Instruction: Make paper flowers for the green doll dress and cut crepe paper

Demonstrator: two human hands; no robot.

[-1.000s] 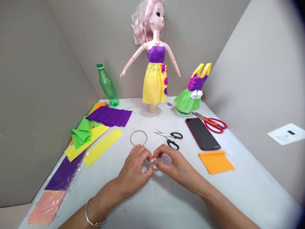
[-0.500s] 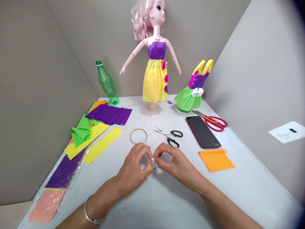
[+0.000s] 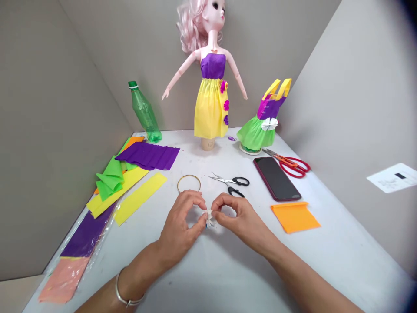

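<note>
A small white, paper-like piece with blue marks (image 3: 209,217) is between my two hands, just above the table; the fingers hide much of it. My right hand (image 3: 239,216) pinches its right side between thumb and index finger. My left hand (image 3: 184,219) holds its left side, thumb against it and index fingertip slightly above. Just beyond my left fingers lies a thin gold ring (image 3: 189,176). Small black-handled scissors (image 3: 232,180) lie spread beyond my right hand.
At the back stand a doll (image 3: 211,100), a green bottle (image 3: 144,111) and a small green-skirted dress (image 3: 259,130). To the right lie a phone (image 3: 276,178), red-handled scissors (image 3: 295,167) and orange paper (image 3: 296,217). Purple (image 3: 150,155) and yellow strips (image 3: 141,198) lie left.
My left index finger has lifted a little from the thumb, and more of the white piece shows. My right hand keeps its pinch. The view has shifted slightly.
</note>
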